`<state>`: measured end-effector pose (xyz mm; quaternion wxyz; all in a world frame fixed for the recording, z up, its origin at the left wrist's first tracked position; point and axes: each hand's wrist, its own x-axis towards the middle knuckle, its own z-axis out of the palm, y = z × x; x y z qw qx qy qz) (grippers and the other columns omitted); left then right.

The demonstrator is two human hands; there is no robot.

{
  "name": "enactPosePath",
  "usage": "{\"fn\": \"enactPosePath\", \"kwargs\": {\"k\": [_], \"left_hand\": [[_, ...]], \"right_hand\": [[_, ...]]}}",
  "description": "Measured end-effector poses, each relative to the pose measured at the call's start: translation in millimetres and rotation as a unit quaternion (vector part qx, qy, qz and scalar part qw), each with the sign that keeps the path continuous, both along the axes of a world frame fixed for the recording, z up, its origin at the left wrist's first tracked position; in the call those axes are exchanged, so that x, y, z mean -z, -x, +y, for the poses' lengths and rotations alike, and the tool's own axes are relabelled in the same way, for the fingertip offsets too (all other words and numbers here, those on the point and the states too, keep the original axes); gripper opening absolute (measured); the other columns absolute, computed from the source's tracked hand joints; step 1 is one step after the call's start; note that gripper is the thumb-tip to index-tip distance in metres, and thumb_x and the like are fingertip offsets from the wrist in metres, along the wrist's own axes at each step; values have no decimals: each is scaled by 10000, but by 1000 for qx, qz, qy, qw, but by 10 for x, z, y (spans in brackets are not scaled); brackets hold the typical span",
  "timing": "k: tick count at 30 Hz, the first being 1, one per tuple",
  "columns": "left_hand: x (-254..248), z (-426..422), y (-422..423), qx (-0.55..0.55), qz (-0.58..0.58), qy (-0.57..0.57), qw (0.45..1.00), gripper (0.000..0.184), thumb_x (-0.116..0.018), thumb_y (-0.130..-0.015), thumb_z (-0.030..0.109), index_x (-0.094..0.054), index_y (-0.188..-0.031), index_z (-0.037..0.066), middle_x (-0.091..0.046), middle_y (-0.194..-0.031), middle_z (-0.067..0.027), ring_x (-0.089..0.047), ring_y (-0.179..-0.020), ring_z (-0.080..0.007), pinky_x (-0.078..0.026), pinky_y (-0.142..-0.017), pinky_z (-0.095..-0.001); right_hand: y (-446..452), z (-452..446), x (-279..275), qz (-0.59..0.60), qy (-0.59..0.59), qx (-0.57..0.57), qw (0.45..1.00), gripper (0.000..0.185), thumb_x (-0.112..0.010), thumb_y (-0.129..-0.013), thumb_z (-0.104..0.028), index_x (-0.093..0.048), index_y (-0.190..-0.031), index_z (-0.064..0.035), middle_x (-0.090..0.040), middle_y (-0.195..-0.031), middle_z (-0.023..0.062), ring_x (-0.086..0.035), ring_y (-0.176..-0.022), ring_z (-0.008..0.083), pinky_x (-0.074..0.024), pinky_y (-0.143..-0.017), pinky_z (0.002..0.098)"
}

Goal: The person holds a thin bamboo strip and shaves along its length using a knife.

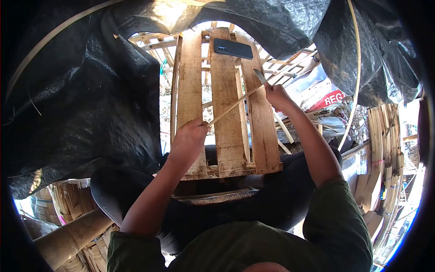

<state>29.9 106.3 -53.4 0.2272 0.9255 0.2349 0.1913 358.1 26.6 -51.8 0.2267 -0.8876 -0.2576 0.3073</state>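
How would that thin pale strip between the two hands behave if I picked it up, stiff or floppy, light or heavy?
The thin pale strip is probably fairly stiff, perhaps slightly springy, since it runs nearly straight between the left hand and the right hand. It's likely light for its length, being so slender.

The planks (230,140) are showing rough, matt wood grain, while the thin strip (233,105) is looking smooth and woody. The knife (260,76) is baring metal. Creased plastic sheeting (108,99) is gleaming; the cloth shirt (240,245) is looking matt.
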Motion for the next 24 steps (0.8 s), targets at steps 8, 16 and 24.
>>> {"fn": "enactPosePath", "kwargs": {"k": [8, 16, 24], "left_hand": [[43, -15, 20, 24, 19, -21, 999, 98, -648, -886, 66, -689, -880, -23, -596, -850, -159, -653, -828, -331, -543, -752, -428], [70, 17, 14, 24, -27, -37, 999, 92, -685, -865, 68, -681, -843, -21, -624, -847, -136, -654, -786, -326, -540, -710, -412], [60, -14, 46, 9, -25, -20, 999, 111, -654, -895, 87, -690, -898, -17, -623, -864, -149, -648, -809, -350, -531, -729, -440]], "right_hand": [[325, -75, -113, -14, 13, -44, 999, 549, -445, -1024, -427, -640, -986, 84, -630, -615, 155, -626, -445, 260, -501, -419, 386], [-17, -25, 6, 12, 25, -37, 999, 564, -464, -1019, -457, -639, -957, 76, -580, -556, 126, -583, -418, 235, -477, -400, 381], [437, -22, -70, 10, 15, 5, 1000, 500, -448, -1027, -415, -583, -1157, 48, -580, -635, 77, -564, -469, 168, -456, -388, 334]]}}
